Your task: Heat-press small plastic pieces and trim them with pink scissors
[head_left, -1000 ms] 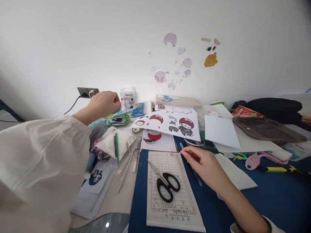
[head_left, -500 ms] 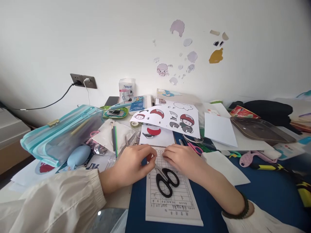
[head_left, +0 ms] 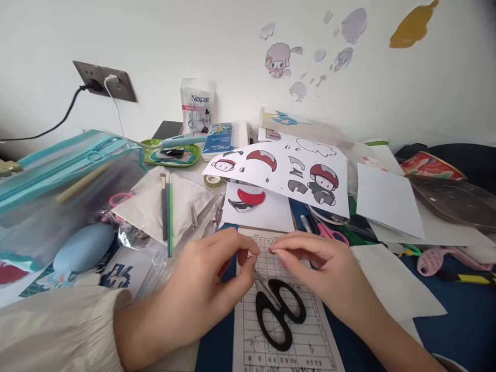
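Note:
My left hand (head_left: 219,276) is curled, thumb and forefinger close together over the sheet. Anything in that pinch is hidden or too small to name. Close by on the right, my right hand (head_left: 321,266) pinches with thumb and forefinger, and a tiny reddish-brown bit shows at the tips. Both hands hover above a printed grid form (head_left: 271,356). On the form lie black-handled scissors (head_left: 279,315), their blades pointing up toward my left fingertips. Beyond my hands, a red crescent cutout (head_left: 251,196) rests on white paper (head_left: 267,213).
A sheet of printed mushroom figures (head_left: 282,170) lies behind. To the left are brushes (head_left: 166,212), a light-blue oval object (head_left: 83,248) and a clear teal-edged pouch (head_left: 58,191). Pink-handled scissors (head_left: 331,232), folded white paper (head_left: 387,201) and a pink tool (head_left: 437,261) sit right.
The view has moved closer and lower over the desk. My right hand has turned from lying with fingers down on the form to a raised thumb-and-forefinger pinch. My left hand stays curled.

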### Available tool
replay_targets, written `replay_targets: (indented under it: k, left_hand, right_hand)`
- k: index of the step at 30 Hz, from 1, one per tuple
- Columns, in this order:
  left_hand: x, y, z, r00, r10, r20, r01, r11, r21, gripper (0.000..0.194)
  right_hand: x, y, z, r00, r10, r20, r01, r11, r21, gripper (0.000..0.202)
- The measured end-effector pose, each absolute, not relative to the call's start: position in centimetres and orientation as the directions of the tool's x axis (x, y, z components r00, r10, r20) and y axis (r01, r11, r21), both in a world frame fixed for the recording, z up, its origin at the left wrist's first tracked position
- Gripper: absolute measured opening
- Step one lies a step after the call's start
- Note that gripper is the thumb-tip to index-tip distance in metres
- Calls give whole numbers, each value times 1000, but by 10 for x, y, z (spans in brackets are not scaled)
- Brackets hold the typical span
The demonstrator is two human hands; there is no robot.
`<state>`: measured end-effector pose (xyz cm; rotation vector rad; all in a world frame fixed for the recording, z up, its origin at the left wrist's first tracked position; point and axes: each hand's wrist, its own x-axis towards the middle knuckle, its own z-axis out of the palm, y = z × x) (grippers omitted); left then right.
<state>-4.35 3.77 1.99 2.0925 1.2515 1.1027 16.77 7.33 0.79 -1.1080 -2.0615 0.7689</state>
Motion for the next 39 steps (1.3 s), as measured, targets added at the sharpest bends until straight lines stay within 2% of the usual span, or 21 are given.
replay_targets:
  k: [2, 6, 9, 11, 24, 34, 36, 39]
  left_hand:
    - [-42, 37, 22, 263, 886, 381, 497, -463, 734, 12]
    - [-40, 37, 22, 289, 898, 332, 440, -432, 787, 10]
    - [-39, 37, 22, 298, 900, 319, 413, -423, 807, 11]
    - [-38, 37, 22, 297, 898, 325, 406, -426, 808, 11]
    - [-36, 40, 20, 304, 862, 406, 303, -491, 817, 9]
    - [-38, 39, 19, 267, 842, 469, 335, -537, 774, 17]
    - [-38, 39, 20, 257, 852, 457, 334, -522, 785, 15]
    - [-36, 39, 21, 220, 908, 356, 338, -413, 845, 12]
  right_hand:
    - [164, 72, 11, -397, 906, 145, 394, 311, -865, 25]
    - [162, 71, 10, -375, 923, -88, 255, 11, -967, 28]
    - [163, 67, 9, -363, 885, -290, 120, -264, -957, 25]
    - [164, 64, 9, -378, 854, -357, 96, -347, -933, 27]
    - [165, 58, 12, -423, 824, -378, 83, -380, -921, 36]
    - [169, 55, 16, -475, 802, -363, 44, -391, -919, 35]
    - [170, 55, 16, -455, 819, -350, 83, -352, -932, 37]
    - [172, 55, 18, -353, 903, -244, 209, -178, -962, 31]
